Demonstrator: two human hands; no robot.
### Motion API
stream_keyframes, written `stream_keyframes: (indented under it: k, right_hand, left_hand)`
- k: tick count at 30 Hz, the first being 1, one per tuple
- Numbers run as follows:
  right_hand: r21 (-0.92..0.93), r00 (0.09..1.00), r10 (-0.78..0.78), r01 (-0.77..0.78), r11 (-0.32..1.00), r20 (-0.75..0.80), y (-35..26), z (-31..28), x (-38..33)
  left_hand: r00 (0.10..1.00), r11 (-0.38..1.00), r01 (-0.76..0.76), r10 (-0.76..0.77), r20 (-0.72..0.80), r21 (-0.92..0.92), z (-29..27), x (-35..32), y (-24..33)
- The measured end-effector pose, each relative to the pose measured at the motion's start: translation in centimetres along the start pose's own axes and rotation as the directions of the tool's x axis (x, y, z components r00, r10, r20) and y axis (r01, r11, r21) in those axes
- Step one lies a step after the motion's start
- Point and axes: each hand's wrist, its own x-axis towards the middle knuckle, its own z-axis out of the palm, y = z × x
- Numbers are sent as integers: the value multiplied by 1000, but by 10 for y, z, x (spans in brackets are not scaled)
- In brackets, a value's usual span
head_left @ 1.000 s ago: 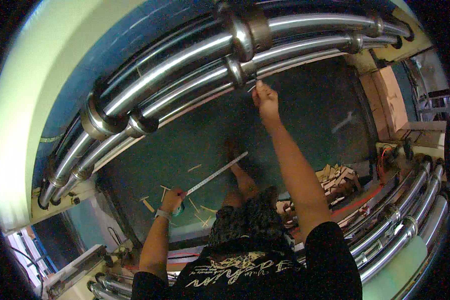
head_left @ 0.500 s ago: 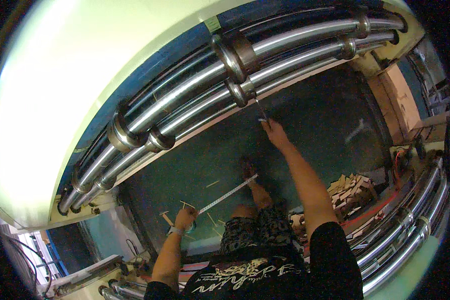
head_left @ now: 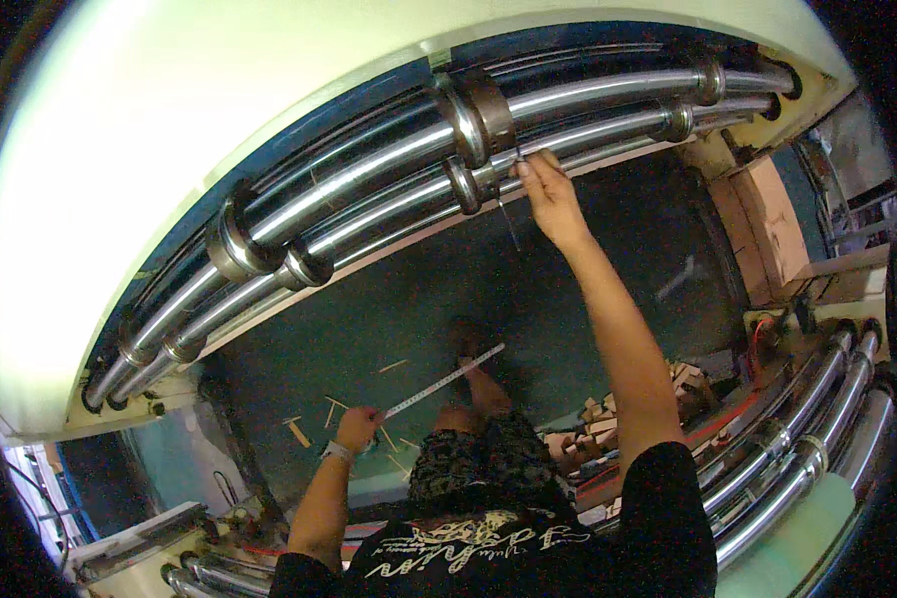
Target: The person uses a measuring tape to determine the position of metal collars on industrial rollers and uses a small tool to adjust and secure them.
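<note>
My left hand (head_left: 357,429) is closed low on the left, around the near end of a measuring tape. Its white marked blade (head_left: 443,387) stretches out to the right, above my legs. My right hand (head_left: 551,199) is raised to the front shafts, its fingers pinched on a thin dark rod (head_left: 519,149); the rod's exact kind is too small to tell. Those fingertips are beside a large metal collar (head_left: 490,115) on the upper shaft. Just below it, a smaller collar (head_left: 463,186) sits on the lower shaft. Another thin strand (head_left: 509,224) hangs beneath my right fingers.
Long polished shafts (head_left: 369,164) with several collars run across the front under a pale machine cover (head_left: 169,120). More shafts (head_left: 767,498) lie behind me at right, near piled cardboard scraps (head_left: 603,419). Narrow offcut strips (head_left: 299,432) lie on the dark green floor (head_left: 608,289).
My right hand has risen from below the lower shaft to beside the large upper collar. My left hand keeps hold of the measuring tape. The view has shifted slightly.
</note>
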Motion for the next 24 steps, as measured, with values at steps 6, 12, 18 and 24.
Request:
stream_keyframes:
  k: [6, 12, 18, 24]
  right_hand:
    - [81, 996, 22, -29, 996, 84, -7, 14, 11]
    - [20, 995, -80, 79, 997, 64, 8, 25, 8]
    - [264, 989, 116, -137, 955, 93, 0, 26, 7]
    - [246, 998, 63, -63, 967, 8, 11, 23, 10]
  left_hand:
    - [996, 996, -49, 43, -79, -73, -4, -5, -6]
    - [981, 992, 128, -123, 150, -24, -9, 0, -14]
    - [998, 997, 63, -62, 22, -53, 2, -2, -28]
    - [988, 991, 126, -121, 98, -53, -3, 0, -14]
